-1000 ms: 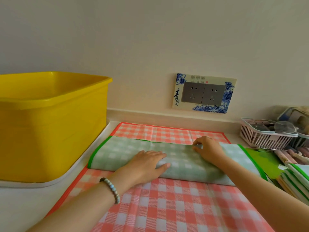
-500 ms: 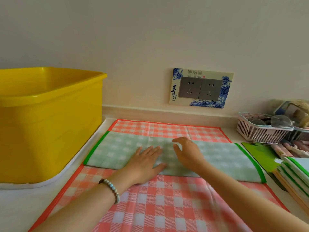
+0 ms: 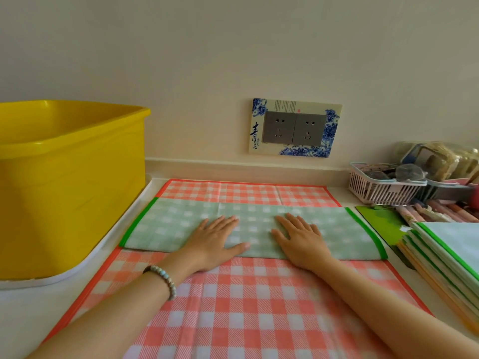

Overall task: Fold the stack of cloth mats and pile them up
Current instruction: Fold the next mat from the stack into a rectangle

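Both hands now flat, fingers spread, on folded green mat [image 3: 166, 224]: left hand [image 3: 212, 239], right hand [image 3: 300, 239] moved right, apart; nothing gripped.

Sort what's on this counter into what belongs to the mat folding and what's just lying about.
Job: green checked mat under left hand and right hand; red checked mat; stack of mats.
Lying about: yellow tub; pink basket; wall sockets.

two hands [image 3: 212, 242], two spread mats [image 3: 259, 307]
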